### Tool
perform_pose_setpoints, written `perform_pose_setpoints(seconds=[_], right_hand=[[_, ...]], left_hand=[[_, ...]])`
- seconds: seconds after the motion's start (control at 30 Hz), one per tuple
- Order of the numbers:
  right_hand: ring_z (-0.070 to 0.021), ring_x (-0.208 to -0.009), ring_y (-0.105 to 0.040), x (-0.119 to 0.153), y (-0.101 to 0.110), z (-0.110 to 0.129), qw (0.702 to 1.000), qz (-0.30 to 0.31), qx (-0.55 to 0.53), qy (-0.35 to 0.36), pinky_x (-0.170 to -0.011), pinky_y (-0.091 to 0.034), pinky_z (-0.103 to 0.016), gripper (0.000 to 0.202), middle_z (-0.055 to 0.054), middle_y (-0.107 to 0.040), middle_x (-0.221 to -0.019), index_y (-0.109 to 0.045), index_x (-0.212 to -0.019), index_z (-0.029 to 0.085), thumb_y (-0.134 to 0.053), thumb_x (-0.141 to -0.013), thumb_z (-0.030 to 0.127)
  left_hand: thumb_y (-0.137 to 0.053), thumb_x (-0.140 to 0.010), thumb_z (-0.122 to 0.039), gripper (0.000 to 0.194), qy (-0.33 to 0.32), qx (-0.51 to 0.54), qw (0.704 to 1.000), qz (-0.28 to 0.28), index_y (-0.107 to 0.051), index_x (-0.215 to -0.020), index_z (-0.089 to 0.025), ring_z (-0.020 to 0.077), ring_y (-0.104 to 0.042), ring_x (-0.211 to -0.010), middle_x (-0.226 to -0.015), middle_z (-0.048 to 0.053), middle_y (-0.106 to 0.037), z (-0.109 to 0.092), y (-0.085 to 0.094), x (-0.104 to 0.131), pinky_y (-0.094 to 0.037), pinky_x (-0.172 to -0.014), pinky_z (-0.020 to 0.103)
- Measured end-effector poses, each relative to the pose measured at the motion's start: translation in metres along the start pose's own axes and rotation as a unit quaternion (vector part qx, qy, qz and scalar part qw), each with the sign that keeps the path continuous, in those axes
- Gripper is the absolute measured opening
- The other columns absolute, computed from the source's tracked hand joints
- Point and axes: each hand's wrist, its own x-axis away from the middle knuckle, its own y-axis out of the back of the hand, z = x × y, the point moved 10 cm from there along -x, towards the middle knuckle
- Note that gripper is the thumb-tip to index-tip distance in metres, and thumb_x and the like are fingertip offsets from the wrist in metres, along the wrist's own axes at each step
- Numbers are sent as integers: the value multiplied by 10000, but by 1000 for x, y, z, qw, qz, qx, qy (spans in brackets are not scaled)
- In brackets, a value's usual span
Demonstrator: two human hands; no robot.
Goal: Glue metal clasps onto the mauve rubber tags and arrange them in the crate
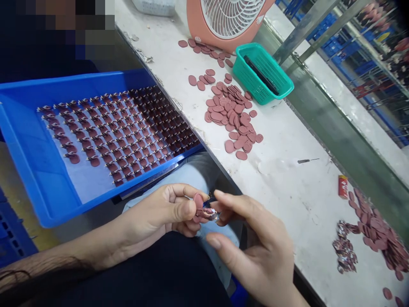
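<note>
My left hand [177, 209] pinches a small figurine piece [207, 212] together with a reddish-brown oval disc [198, 200], above my lap. Close on its right is my right hand [252, 238], thumb and fingers apart around the figurine's far end; no object shows in its grip. A blue tray [32, 170] at the left holds rows of similar figurines on discs, over a white sheet. Loose oval discs [234, 111] are heaped on the white table, and a second heap of discs [377, 226] lies at the right beside a cluster of small shiny figurines [345, 249].
A pink fan [230, 21] stands at the table's back, near a green basket [262, 76] holding a dark object. A thin pointed tool [308, 160] and a red packet [343, 186] lie on the table [287, 192]. Part of another person shows at upper left.
</note>
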Motion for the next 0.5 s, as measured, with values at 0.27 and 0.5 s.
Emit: perform_pose_setpoints(seconds=[0.27,0.5], right_hand=[[-104,-794,-706,0,-4,-1,999,18,-23,26,-730,-586,-210,164,-33,-772,-892,-756,-1051,142,-743,-897,89],[-103,-798,-715,0,-2,12,998,24,-31,54,-747,-594,-210,194,-47,-769,-884,-756,-1063,82,-739,-876,35]], left_hand=[[-977,-660,-386,344,-9,12,1000,14,-789,-841,-162,92,-669,-646,-759,16,-760,1,-3,3,-551,-625,153],[-987,-643,-366,319,-24,-6,999,26,-797,-799,-163,77,-651,-598,-675,-5,-726,-6,-12,7,-539,-602,133]])
